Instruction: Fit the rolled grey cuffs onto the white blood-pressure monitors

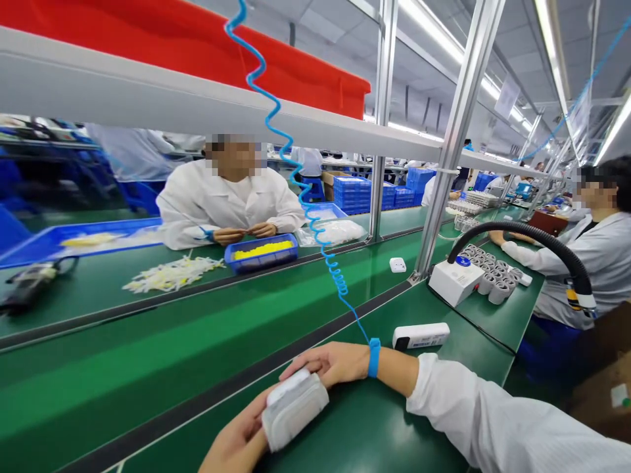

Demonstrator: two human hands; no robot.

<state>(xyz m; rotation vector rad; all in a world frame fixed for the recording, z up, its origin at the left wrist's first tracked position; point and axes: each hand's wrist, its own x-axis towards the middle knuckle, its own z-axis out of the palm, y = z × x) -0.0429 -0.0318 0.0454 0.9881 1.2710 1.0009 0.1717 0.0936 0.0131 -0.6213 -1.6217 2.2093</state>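
My left hand (236, 443) rises from the bottom edge and grips the near end of a white device wrapped in a clear bag (294, 407). My right hand (331, 363) rests on the far end of that same bagged device, fingers curled over it. A blue wrist strap (374, 357) circles my right wrist, and its coiled blue cord (296, 171) climbs toward the shelf overhead. Both hands sit over the green bench (384, 427) beside the conveyor belt (148, 368).
A white bar-shaped device (420, 336) lies just beyond my right wrist. Farther right stand a white box with a black hose (456, 279) and several grey rolls (495, 279). A person in a white coat (227, 200) works across the belt behind a blue tray of yellow parts (261, 253). Another person (591, 256) sits at right.
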